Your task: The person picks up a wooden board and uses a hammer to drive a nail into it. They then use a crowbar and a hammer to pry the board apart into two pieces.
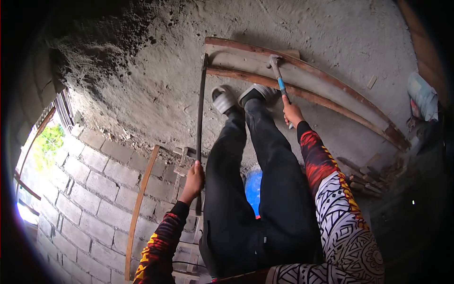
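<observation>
My left hand is closed around a long dark metal bar, whose far end reaches the left end of a wooden frame on the floor. Gripped in my right hand is a hammer with a blue band on its handle. Its head overlaps the space between the frame's two long boards, close to the upper board. A short crosspiece joins those boards at the right end. My feet, in grey-and-black slippers, stand just below the lower board.
Rough concrete floor surrounds the frame. A block wall rises at the left, with a wooden strip against it. Something blue shows between my legs. Wood scraps lie at the right, below a pale sack-like bundle.
</observation>
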`<move>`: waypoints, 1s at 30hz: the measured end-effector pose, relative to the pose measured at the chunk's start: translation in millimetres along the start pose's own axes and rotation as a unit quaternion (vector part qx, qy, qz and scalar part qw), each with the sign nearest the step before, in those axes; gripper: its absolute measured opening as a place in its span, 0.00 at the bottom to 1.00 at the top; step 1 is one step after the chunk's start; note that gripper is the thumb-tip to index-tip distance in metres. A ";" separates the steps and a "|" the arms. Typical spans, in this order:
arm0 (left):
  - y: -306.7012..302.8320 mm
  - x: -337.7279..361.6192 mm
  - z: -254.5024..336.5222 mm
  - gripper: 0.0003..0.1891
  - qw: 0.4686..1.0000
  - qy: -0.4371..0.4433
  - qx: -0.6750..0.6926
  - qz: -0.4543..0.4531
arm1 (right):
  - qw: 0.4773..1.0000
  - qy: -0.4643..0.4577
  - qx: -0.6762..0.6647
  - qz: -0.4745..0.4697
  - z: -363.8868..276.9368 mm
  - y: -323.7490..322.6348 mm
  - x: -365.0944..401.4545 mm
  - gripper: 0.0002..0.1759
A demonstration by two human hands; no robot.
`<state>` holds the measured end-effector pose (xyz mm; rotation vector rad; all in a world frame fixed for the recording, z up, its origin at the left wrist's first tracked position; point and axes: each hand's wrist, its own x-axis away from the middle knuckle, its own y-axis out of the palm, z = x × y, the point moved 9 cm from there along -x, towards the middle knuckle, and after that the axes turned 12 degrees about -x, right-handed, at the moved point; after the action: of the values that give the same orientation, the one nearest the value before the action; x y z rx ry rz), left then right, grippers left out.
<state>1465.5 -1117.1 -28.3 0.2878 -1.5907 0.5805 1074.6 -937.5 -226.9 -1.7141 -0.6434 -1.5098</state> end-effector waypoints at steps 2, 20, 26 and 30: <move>24.6 19.4 23.5 0.22 0.995 -0.053 0.075 -0.049 | 1.000 0.005 0.012 0.003 1.9 -1.9 -1.5 0.39; -33.4 50.2 114.9 0.22 0.984 -0.017 0.151 -0.097 | 0.999 -0.036 -0.004 0.031 15.6 11.4 -9.2 0.42; 6.2 0.8 -13.3 0.17 0.993 -0.024 0.111 -0.044 | 0.998 -0.054 0.002 0.031 19.5 9.7 -2.1 0.40; 53.9 -21.4 -46.8 0.20 0.954 0.005 0.266 -0.137 | 0.998 -0.057 -0.012 0.011 26.8 13.2 -7.6 0.38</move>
<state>1480.1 -1050.9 -59.0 0.8927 -1.3296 0.7819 1099.7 -923.1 -237.7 -1.8307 -0.6642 -1.4177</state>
